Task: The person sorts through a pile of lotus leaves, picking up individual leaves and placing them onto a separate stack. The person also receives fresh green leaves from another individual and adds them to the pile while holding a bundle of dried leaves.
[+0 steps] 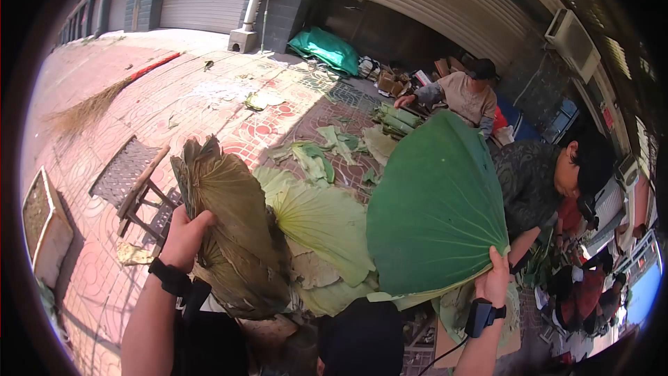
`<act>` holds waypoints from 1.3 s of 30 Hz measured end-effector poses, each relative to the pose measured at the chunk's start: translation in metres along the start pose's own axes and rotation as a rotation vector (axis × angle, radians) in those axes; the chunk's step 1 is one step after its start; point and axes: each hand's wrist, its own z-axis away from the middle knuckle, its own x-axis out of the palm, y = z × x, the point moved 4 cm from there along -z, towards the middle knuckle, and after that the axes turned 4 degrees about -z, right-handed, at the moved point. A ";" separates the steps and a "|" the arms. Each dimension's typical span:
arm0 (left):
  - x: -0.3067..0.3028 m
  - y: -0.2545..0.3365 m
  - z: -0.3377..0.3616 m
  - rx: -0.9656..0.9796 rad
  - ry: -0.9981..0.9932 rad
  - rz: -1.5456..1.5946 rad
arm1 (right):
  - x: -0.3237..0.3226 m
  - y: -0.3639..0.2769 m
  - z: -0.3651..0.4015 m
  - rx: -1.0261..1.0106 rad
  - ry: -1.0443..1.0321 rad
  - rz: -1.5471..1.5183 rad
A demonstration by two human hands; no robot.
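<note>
Left hand (184, 237): we close it round the edge of a withered brown leaf bundle (233, 237), held upright.
Right hand (495, 280): we grip the lower rim of the big green leaf (435, 209), raised.
Between: pale leaves (323, 226) piled below.
Progress: by our judgement two are in hand, while the pile and the scattered leaves (313, 157) on the pavement (209, 97) remain.

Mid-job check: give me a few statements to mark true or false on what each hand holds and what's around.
1. The left hand grips a bundle of brown dried leaves. True.
2. The right hand is empty. False: it holds a big green leaf by its lower edge.
3. A broom lies on the pavement at far left. True.
4. Nobody else is in view. False: a person in a dark cap sits at the back.
</note>
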 end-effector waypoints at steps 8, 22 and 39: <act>0.025 0.002 0.000 -0.073 0.022 0.042 | -0.217 -0.158 0.172 -0.060 0.594 0.038; 0.045 -0.012 -0.010 -0.061 0.008 -0.058 | -0.263 -0.165 0.151 -0.470 0.696 0.587; 0.030 -0.034 -0.028 -0.085 -0.020 -0.069 | -0.285 -0.140 0.142 -0.484 0.953 0.704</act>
